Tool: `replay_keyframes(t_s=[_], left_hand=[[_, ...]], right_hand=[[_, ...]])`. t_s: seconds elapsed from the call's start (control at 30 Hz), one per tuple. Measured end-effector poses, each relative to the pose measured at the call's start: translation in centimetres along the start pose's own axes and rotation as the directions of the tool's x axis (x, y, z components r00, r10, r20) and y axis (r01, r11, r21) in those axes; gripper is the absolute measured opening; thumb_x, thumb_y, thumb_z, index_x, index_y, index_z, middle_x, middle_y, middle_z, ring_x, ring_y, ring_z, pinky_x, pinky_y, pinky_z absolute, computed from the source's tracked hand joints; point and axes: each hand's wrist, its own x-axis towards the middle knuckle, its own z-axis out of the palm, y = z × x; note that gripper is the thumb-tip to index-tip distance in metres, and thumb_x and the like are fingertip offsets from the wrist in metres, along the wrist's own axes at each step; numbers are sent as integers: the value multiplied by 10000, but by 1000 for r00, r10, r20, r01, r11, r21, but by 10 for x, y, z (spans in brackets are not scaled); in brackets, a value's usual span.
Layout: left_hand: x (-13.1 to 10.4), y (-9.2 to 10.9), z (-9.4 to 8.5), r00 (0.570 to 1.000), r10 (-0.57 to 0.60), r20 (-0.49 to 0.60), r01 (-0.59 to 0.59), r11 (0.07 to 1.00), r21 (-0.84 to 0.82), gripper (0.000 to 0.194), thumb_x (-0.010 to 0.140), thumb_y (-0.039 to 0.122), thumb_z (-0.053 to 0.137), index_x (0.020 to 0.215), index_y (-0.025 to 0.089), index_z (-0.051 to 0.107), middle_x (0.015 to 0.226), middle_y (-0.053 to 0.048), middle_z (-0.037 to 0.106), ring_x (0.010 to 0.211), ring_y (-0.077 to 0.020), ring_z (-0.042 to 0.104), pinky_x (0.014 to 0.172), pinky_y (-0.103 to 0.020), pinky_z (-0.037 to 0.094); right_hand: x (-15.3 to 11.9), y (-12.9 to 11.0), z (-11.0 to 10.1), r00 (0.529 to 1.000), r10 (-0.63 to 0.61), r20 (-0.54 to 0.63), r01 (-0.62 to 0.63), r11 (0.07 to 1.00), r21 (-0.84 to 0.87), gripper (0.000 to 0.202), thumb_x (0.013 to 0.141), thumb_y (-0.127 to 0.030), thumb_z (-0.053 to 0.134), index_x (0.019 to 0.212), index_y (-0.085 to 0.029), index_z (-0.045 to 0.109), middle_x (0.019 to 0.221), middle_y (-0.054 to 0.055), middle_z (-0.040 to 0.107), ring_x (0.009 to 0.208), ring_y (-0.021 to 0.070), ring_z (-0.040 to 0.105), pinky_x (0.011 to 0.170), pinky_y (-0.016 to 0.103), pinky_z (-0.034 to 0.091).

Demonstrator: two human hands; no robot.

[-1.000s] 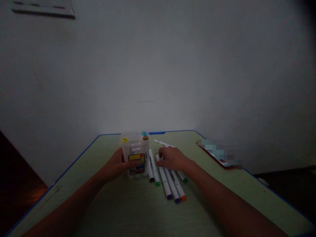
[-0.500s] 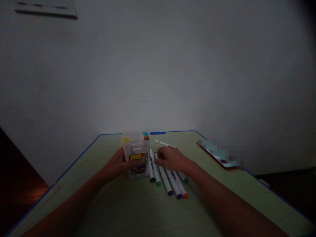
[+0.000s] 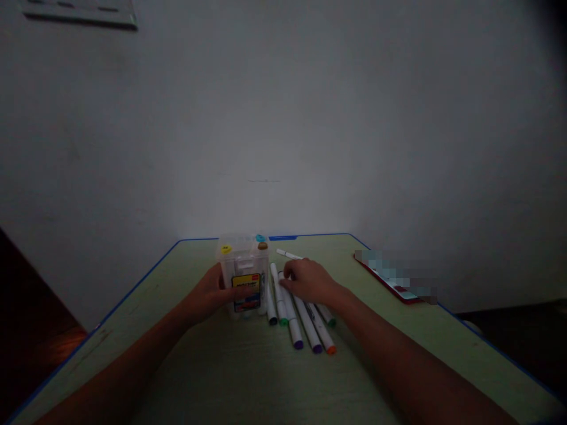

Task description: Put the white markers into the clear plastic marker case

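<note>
A clear plastic marker box (image 3: 244, 265) with a yellow label stands upright, and yellow, blue and brown marker ends show in its top. Around its left side and front is my left hand (image 3: 217, 290), thumb across the label. Several white markers (image 3: 305, 321) lie fanned out to the right of the box, with black, green, purple and orange ends toward me. My right hand (image 3: 308, 280) is closed over their far ends, thumb and fingers pinched at a white marker (image 3: 287, 313) with a purple end.
One white marker (image 3: 287, 254) lies behind my right hand. A red-edged flat object (image 3: 390, 280), partly pixelated, rests at the table's right edge. The pale table (image 3: 248, 378) has a blue rim and meets a grey wall (image 3: 283, 118).
The purple-ended marker under my right hand and its neighbours have shifted slightly to the left. My right hand has moved a little. My left hand remains on the box.
</note>
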Motion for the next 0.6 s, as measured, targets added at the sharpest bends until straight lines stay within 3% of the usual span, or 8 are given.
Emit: replay_keyframes(t_s=[0.23, 0.4, 0.6], left_hand=[[1, -2, -1, 1000, 16, 12, -16, 1000, -3, 482, 639, 289, 681, 1065, 140, 511, 1034, -80, 623, 911, -191, 605, 817, -323, 497], [0, -1, -1, 1000, 13, 22, -13, 1000, -19, 526, 640, 293, 683, 1105, 142, 487, 1075, -86, 605, 961, -199, 590, 824, -308, 495], [0, 0, -1, 1000, 18, 19, -18, 1000, 11, 545, 649, 285, 676, 1136, 151, 473, 1091, -84, 597, 963, -191, 588, 860, -315, 477]], right_hand=[[2, 12, 0, 996, 65, 68, -63, 998, -32, 196, 717, -294, 513, 812, -188, 647, 868, 86, 674, 801, 212, 611, 638, 283, 410], [4, 9, 5, 998, 59, 14, -58, 997, -45, 198, 727, -229, 474, 826, -191, 641, 881, 89, 671, 823, 214, 612, 647, 281, 410], [4, 26, -6, 990, 143, 8, -142, 988, -53, 198, 734, -275, 483, 817, -182, 637, 868, 98, 670, 806, 221, 613, 632, 289, 413]])
